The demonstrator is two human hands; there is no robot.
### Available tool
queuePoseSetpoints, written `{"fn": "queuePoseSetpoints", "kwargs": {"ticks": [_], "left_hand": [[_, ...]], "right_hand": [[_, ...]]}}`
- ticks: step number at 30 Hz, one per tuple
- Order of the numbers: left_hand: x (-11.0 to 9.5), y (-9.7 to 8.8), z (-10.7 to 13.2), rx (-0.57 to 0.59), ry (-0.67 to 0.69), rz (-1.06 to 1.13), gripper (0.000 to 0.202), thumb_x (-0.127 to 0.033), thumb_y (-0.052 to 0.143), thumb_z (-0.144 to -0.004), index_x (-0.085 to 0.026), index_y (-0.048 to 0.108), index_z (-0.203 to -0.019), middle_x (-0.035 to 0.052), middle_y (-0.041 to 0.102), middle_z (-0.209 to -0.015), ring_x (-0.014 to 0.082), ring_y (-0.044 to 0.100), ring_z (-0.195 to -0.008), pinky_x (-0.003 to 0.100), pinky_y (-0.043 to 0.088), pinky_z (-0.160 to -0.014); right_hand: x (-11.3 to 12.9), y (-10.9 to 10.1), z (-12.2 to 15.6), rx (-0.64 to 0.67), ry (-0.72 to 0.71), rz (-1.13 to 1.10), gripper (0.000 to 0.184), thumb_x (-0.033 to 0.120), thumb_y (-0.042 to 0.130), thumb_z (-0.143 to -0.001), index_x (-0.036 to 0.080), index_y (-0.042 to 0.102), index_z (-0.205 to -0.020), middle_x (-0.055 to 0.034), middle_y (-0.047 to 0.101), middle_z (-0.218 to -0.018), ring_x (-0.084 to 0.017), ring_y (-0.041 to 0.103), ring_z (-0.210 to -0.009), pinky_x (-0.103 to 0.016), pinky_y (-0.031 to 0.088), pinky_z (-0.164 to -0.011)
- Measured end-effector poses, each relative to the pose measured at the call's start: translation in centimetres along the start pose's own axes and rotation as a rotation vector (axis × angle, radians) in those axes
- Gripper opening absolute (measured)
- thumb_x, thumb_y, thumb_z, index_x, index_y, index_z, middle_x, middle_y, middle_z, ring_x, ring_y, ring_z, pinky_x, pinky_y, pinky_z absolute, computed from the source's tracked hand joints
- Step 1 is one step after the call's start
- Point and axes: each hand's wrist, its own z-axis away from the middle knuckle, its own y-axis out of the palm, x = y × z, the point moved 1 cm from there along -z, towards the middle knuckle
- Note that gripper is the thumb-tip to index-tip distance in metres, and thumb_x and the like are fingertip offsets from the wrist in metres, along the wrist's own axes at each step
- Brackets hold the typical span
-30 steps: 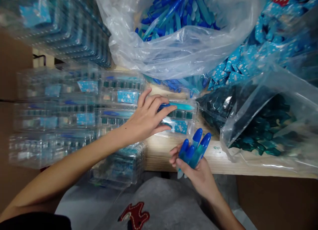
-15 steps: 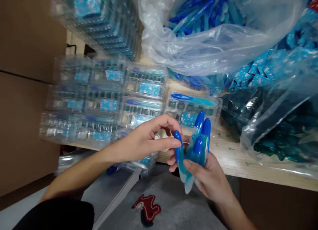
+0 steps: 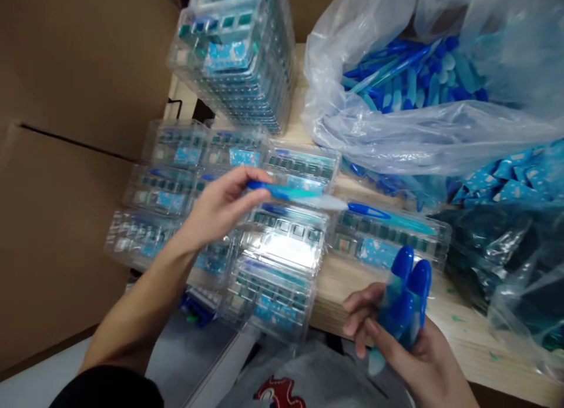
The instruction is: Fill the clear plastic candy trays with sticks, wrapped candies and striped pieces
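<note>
My left hand [image 3: 218, 205] pinches one blue and teal plastic stick [image 3: 291, 193], held level above the rows of clear plastic boxes [image 3: 282, 243] on the wooden table [image 3: 458, 325]. My right hand [image 3: 396, 343] sits lower right at the table edge, closed round a bunch of the same blue sticks [image 3: 405, 299] that point up. One clear box [image 3: 390, 237] right of my left hand holds a stick in its top slot, small dark squares and a blue card.
A tall stack of filled clear boxes [image 3: 238, 49] stands at the back. A clear bag of blue sticks [image 3: 409, 84] lies at the back right, with blue printed cards [image 3: 520, 179] and a bag of dark teal pieces [image 3: 506, 249] further right. Brown cardboard [image 3: 66, 131] is on the left.
My left hand took one stick from the bunch and carried it up and left over the boxes. The view swung left, and my right hand now sits lower right.
</note>
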Motion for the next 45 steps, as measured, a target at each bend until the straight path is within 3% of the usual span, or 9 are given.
{"fn": "queuePoseSetpoints", "kwargs": {"ticks": [6,11,16,22,29,31,37,41,45], "left_hand": [[5.4,0.1,-7.0,-0.142,0.093,-0.322,0.012,-0.029,0.062,-0.088,-0.026,0.066,-0.098,0.0037,0.071,-0.101,0.0234,0.063,-0.099,0.043,0.049,-0.094],[7.0,0.7,-8.3,-0.107,0.109,-0.535,0.019,-0.027,0.056,-0.093,-0.029,0.072,-0.104,0.0062,0.068,-0.112,0.0302,0.058,-0.112,0.054,0.041,-0.102],[2.8,1.3,-4.5,-0.103,0.083,-0.338,0.028,-0.039,0.052,-0.098,-0.027,0.069,-0.117,0.0070,0.067,-0.120,0.0278,0.058,-0.116,0.051,0.044,-0.105],[-3.6,2.8,1.5,0.434,-0.019,0.233,0.027,-0.033,0.064,-0.092,-0.028,0.066,-0.118,0.0043,0.071,-0.109,0.0188,0.069,-0.093,0.030,0.059,-0.080],[-3.7,2.4,6.5,0.599,0.210,-0.026,0.017,-0.022,0.053,-0.099,-0.020,0.067,-0.107,0.0067,0.068,-0.099,0.0170,0.065,-0.091,0.028,0.055,-0.079],[-3.0,2.0,7.0,0.530,0.209,-0.075,0.018,-0.022,0.051,-0.099,-0.019,0.067,-0.109,0.0071,0.069,-0.099,0.0176,0.065,-0.093,0.028,0.055,-0.079],[1.7,1.3,4.2,0.021,0.165,-0.303,0.014,-0.021,0.058,-0.096,-0.023,0.067,-0.107,0.0047,0.070,-0.104,0.0198,0.063,-0.100,0.036,0.051,-0.091],[4.0,2.1,3.1,-0.037,0.189,-0.499,0.018,-0.024,0.057,-0.096,-0.026,0.070,-0.108,0.0054,0.069,-0.111,0.0236,0.060,-0.105,0.044,0.047,-0.094],[2.8,2.5,4.3,-0.052,0.178,-0.567,0.025,-0.021,0.052,-0.098,-0.026,0.067,-0.117,0.0080,0.063,-0.128,0.0274,0.055,-0.119,0.050,0.044,-0.101]], "right_hand": [[-0.4,-0.3,-0.2,-0.001,0.088,0.021,0.013,0.033,0.070,-0.094,0.028,0.064,-0.105,-0.0029,0.067,-0.095,-0.014,0.067,-0.070,-0.020,0.055,-0.055],[-0.2,1.2,-0.4,-0.038,0.181,-0.050,0.028,0.037,0.074,-0.091,0.027,0.065,-0.115,-0.0031,0.067,-0.091,-0.013,0.064,-0.069,-0.021,0.050,-0.056],[-0.1,2.0,-1.6,0.264,0.235,-0.181,0.025,0.044,0.069,-0.092,0.022,0.072,-0.103,-0.0048,0.068,-0.088,-0.014,0.058,-0.069,-0.024,0.047,-0.061],[0.0,2.7,-2.3,0.300,0.221,-0.149,0.024,0.040,0.067,-0.094,0.021,0.073,-0.107,-0.0050,0.070,-0.089,-0.013,0.056,-0.064,-0.024,0.047,-0.058],[-0.6,2.0,-0.3,0.352,0.344,-0.122,0.030,0.034,0.065,-0.098,0.022,0.059,-0.124,-0.0041,0.072,-0.087,-0.009,0.063,-0.060,-0.018,0.053,-0.055],[-0.8,1.5,0.1,0.317,0.346,-0.129,0.026,0.035,0.065,-0.098,0.022,0.060,-0.120,-0.0063,0.073,-0.093,-0.012,0.068,-0.065,-0.021,0.057,-0.058],[-0.6,0.5,0.5,0.084,0.173,-0.085,0.020,0.032,0.065,-0.098,0.027,0.063,-0.116,-0.0048,0.069,-0.102,-0.014,0.069,-0.072,-0.018,0.055,-0.050],[-1.1,0.9,0.6,0.088,0.204,-0.092,0.020,0.030,0.067,-0.097,0.024,0.065,-0.116,-0.0042,0.068,-0.094,-0.011,0.065,-0.066,-0.016,0.049,-0.050],[-1.3,2.3,0.2,0.169,0.250,-0.276,0.028,0.025,0.066,-0.093,0.024,0.065,-0.121,-0.0045,0.069,-0.096,-0.011,0.063,-0.065,-0.019,0.044,-0.052]]}}
